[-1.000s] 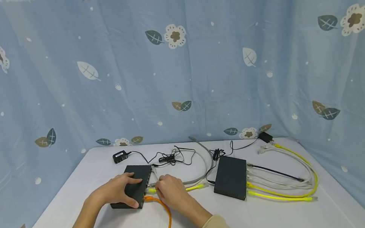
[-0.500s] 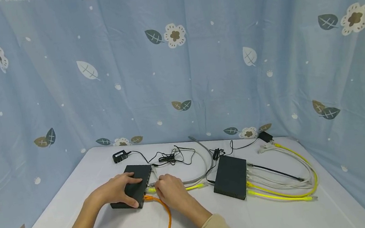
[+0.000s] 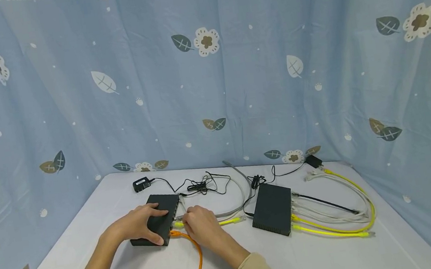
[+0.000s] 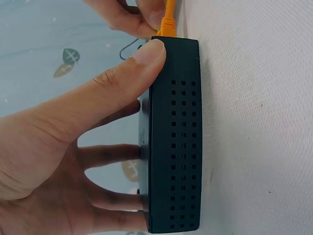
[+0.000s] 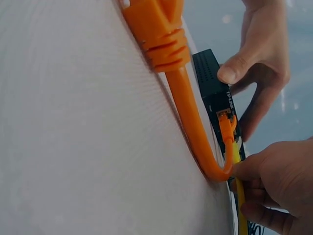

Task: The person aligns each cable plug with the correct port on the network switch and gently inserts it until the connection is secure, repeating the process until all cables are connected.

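A black network switch (image 3: pixel 162 204) lies on the left of the table. My left hand (image 3: pixel 139 223) rests on it, fingers spread over its top and thumb (image 4: pixel 150 51) pressing its near edge. At the port side my right hand (image 3: pixel 202 226) has curled fingers around a network cable; which one is partly hidden. A yellow network cable (image 3: pixel 232 220) and a grey cable (image 3: pixel 225 214) pass by that hand. A white cable (image 3: pixel 183 205) runs from the switch to its fingers. An orange network cable (image 3: pixel 198 253) is plugged into the nearest port, its other plug lying on the table.
A second black switch (image 3: pixel 272 210) stands to the right, with yellow cables (image 3: pixel 332 233), white cables and a black cable (image 3: pixel 324 201) at its ports. Black power adapters (image 3: pixel 142 185) and tangled power leads (image 3: pixel 201 185) lie behind. A blue curtain (image 3: pixel 209 86) hangs at the back.
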Available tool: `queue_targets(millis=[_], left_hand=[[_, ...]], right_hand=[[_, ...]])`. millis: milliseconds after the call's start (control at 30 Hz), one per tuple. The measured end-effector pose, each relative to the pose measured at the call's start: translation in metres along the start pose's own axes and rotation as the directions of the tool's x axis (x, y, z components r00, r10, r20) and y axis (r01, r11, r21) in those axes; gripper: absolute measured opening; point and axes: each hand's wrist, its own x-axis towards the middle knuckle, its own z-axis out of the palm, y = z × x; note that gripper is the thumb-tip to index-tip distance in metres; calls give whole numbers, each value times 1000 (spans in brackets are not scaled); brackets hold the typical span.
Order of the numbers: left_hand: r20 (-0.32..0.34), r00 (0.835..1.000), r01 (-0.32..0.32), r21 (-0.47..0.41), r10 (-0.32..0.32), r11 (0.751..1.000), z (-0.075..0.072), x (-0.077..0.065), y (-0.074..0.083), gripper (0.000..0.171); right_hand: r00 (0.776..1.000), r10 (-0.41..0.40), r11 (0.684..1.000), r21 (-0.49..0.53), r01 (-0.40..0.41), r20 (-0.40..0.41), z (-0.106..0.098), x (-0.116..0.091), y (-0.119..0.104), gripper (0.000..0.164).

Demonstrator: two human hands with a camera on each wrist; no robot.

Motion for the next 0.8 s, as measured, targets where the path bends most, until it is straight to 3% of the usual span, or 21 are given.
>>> queue_targets(millis=[500, 800], left_hand=[[31, 999, 30, -22, -29, 999, -4, -4, 0, 84], [43, 998, 45, -30, -44, 999, -4, -4, 1, 86]], right_hand=[[999, 3, 999, 50, -5, 46, -3, 0, 0, 12], [990, 79, 980, 170, -98, 115, -10, 0, 3, 14]])
